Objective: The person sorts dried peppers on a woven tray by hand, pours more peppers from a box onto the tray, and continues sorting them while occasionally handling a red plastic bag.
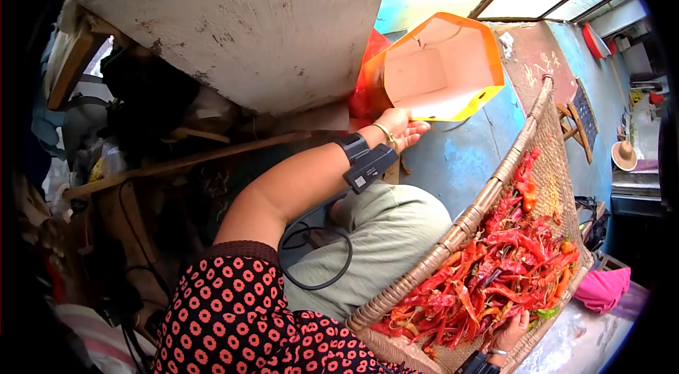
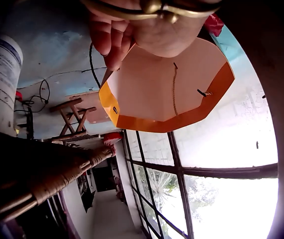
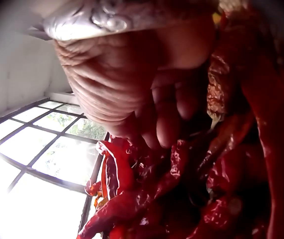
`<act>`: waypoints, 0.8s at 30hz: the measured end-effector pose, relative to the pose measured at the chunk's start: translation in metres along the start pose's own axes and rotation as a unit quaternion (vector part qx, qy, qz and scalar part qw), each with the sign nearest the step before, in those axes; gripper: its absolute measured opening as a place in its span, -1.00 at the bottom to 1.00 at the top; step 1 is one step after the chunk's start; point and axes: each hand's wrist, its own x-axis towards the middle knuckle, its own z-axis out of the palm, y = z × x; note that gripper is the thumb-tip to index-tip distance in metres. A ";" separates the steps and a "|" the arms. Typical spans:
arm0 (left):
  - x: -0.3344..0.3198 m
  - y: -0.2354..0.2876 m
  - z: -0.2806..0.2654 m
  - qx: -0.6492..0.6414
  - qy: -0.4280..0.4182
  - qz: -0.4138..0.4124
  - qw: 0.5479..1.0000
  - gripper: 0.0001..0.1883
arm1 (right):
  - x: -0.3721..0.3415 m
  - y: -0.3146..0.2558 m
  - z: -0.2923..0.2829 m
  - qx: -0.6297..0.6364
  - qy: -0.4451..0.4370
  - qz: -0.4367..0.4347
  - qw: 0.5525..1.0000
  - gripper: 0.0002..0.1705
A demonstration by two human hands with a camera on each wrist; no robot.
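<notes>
A yellow-and-orange bag [image 1: 488, 97] with a pale inside stands at the back, its mouth tilted towards me. My left hand [image 1: 402, 130], with a bracelet at the wrist, holds the near rim; in the left wrist view its bent fingers [image 2: 113, 47] overlap that edge. Dried red chili peppers [image 1: 488, 275] lie heaped in a large woven basket [image 1: 453, 236], a few orange or green among them. At the heap's lower right edge rests my right hand [image 1: 513, 335]. Its loosely bent fingers [image 3: 167, 132] touch the peppers, and none shows inside the hand.
A whitewashed wall [image 1: 240, 20] rises on the left of the bag, with a red plastic bag [image 1: 371, 56] beside it. Behind the basket stand a small wooden stool [image 1: 576, 130] and a straw hat [image 1: 624, 155]. Pink cloth [image 1: 605, 289] lies at the right.
</notes>
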 end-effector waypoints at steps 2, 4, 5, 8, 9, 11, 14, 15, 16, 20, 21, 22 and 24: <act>-0.004 -0.004 0.004 -0.024 -0.022 -0.008 0.999 -0.72 | -0.002 -0.002 -0.005 0.003 -0.033 0.039 0.999 -0.78; -0.010 -0.010 0.007 -0.020 -0.041 -0.036 0.998 -0.72 | -0.003 0.003 -0.007 -0.031 0.012 0.012 0.999 -0.76; -0.014 -0.015 0.009 -0.013 -0.044 -0.060 0.997 -0.73 | -0.003 0.000 -0.006 -0.043 0.006 0.025 0.999 -0.75; -0.017 -0.041 0.009 0.086 -0.089 -0.122 0.985 -0.70 | -0.003 0.000 -0.009 -0.113 -0.005 -0.002 0.994 -0.75; -0.018 -0.047 0.009 0.123 -0.110 -0.165 0.972 -0.68 | -0.008 -0.007 0.009 -0.056 0.025 0.016 0.998 -0.75; -0.002 -0.054 0.004 0.171 -0.151 -0.228 0.947 -0.60 | 0.001 0.010 -0.019 -0.106 0.011 0.003 0.994 -0.76; 0.004 -0.059 0.001 0.308 -0.169 -0.226 0.909 -0.54 | -0.001 0.006 -0.012 -0.128 -0.001 -0.006 0.992 -0.75; -0.002 -0.059 0.002 0.350 -0.179 -0.188 0.900 -0.45 | -0.005 0.000 0.000 -0.110 0.016 -0.001 0.994 -0.75; -0.005 -0.057 0.000 0.348 -0.180 -0.190 0.900 -0.45 | -0.007 -0.004 0.008 -0.090 0.034 0.005 0.995 -0.75; 0.008 -0.030 -0.035 0.504 -0.289 -0.102 0.807 -0.50 | -0.007 -0.008 0.008 -0.121 0.029 -0.001 0.992 -0.74; 0.020 -0.025 -0.054 0.543 -0.265 -0.070 0.793 -0.58 | -0.007 -0.007 0.005 -0.128 0.022 -0.004 0.992 -0.73; 0.035 -0.022 -0.075 0.594 -0.176 -0.030 0.784 -0.64 | -0.007 -0.005 0.004 -0.133 0.015 -0.008 0.991 -0.73; 0.076 -0.029 -0.122 0.790 0.034 0.179 0.586 -0.79 | -0.008 -0.001 0.002 -0.133 0.012 -0.017 0.991 -0.72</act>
